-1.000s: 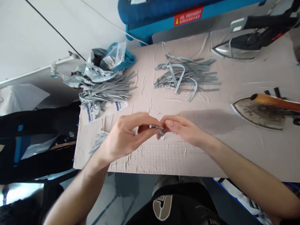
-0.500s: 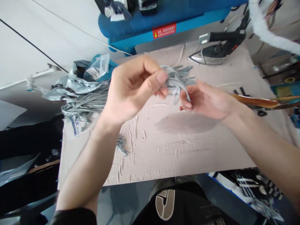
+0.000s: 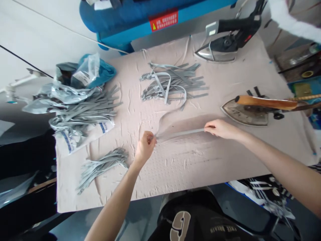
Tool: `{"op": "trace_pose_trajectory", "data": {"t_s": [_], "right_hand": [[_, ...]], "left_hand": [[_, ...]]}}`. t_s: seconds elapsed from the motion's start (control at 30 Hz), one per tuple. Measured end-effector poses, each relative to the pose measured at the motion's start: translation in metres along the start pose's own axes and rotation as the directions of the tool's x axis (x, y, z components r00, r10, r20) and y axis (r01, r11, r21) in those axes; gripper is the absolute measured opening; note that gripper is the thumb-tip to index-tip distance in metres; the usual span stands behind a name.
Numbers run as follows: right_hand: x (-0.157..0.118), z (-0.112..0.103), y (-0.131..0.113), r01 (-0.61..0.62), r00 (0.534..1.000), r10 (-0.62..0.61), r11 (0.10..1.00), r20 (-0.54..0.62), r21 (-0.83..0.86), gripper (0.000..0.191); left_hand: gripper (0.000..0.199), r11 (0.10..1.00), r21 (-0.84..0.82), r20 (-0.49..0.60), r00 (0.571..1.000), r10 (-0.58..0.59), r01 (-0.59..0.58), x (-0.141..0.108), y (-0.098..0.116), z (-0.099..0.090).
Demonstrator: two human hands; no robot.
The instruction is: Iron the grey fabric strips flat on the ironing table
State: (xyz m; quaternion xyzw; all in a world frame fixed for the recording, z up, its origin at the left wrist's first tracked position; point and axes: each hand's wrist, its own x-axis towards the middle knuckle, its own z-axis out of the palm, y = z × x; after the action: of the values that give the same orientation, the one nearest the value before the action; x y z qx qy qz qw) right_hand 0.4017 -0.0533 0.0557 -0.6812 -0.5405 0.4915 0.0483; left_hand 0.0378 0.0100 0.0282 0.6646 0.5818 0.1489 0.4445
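Observation:
A thin grey strip (image 3: 183,133) is stretched low over the cloth-covered table between my two hands. My left hand (image 3: 146,145) pinches its left end, and my right hand (image 3: 217,129) pinches the right end. From near my left fingers a blurred length curves up toward a pile of grey strips (image 3: 173,82) at the table's back middle. Another bundle of grey strips (image 3: 104,167) lies to the left of my left hand. Further back on the left, more strips (image 3: 87,108) rest on and beside plastic bags.
An iron with a wooden handle (image 3: 245,110) sits just beyond my right hand. A second iron (image 3: 220,50) stands at the back right. Plastic bags (image 3: 82,75) are heaped at the back left, and a blue board (image 3: 130,23) runs behind the table (image 3: 175,174).
Both hands have moved down toward the table and apart. The strip that was looped between them is now drawn out straight. The view has shifted, showing more of the table's left side.

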Motion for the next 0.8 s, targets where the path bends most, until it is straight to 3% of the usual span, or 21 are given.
{"op": "trace_pose_trajectory", "data": {"t_s": [0.1, 0.17, 0.27, 0.37, 0.43, 0.47, 0.53, 0.63, 0.7, 0.8], "right_hand": [[-0.003, 0.006, 0.012, -0.057, 0.998, 0.057, 0.997, -0.006, -0.056, 0.028], [-0.008, 0.006, 0.016, -0.099, 0.992, 0.089, 0.988, -0.085, -0.115, 0.025], [-0.02, 0.009, 0.02, -0.15, 0.948, 0.079, 0.966, -0.309, -0.212, 0.024], [-0.038, 0.028, 0.027, 0.043, 0.816, -0.25, 0.925, -0.521, -0.377, 0.03], [-0.046, 0.048, 0.033, 0.25, 0.714, -0.516, 0.819, -0.474, -0.516, 0.033], [-0.049, 0.059, 0.036, 0.323, 0.69, -0.595, 0.763, -0.412, -0.56, 0.034], [-0.049, 0.079, 0.043, 0.378, 0.689, -0.654, 0.691, -0.311, -0.616, 0.04], [-0.044, 0.097, 0.052, 0.322, 0.746, -0.595, 0.715, -0.299, -0.62, 0.049], [-0.04, 0.101, 0.057, 0.293, 0.782, -0.544, 0.751, -0.304, -0.591, 0.053], [-0.036, 0.101, 0.062, 0.284, 0.803, -0.511, 0.781, -0.307, -0.556, 0.056]], "left_hand": [[0.018, 0.976, 0.213, 0.081, 0.995, -0.06, 0.042, -0.014, -0.017, 0.003], [0.02, 0.934, 0.357, 0.1, 0.993, -0.066, 0.026, -0.018, -0.017, -0.001], [0.024, 0.851, 0.52, -0.004, 0.996, 0.09, -0.075, -0.017, -0.003, -0.003], [0.019, 0.812, 0.531, -0.117, 0.927, 0.356, -0.245, -0.011, 0.028, 0.019], [0.016, 0.818, 0.428, -0.09, 0.883, 0.461, -0.384, -0.006, 0.051, 0.052], [0.018, 0.818, 0.367, -0.043, 0.871, 0.49, -0.443, -0.003, 0.061, 0.072], [0.024, 0.82, 0.292, 0.034, 0.863, 0.505, -0.492, 0.005, 0.077, 0.111], [0.031, 0.821, 0.261, 0.097, 0.86, 0.501, -0.508, 0.017, 0.085, 0.154], [0.035, 0.813, 0.281, 0.085, 0.857, 0.508, -0.51, 0.022, 0.083, 0.167], [0.037, 0.805, 0.331, 0.045, 0.861, 0.507, -0.492, 0.025, 0.079, 0.171]]}}
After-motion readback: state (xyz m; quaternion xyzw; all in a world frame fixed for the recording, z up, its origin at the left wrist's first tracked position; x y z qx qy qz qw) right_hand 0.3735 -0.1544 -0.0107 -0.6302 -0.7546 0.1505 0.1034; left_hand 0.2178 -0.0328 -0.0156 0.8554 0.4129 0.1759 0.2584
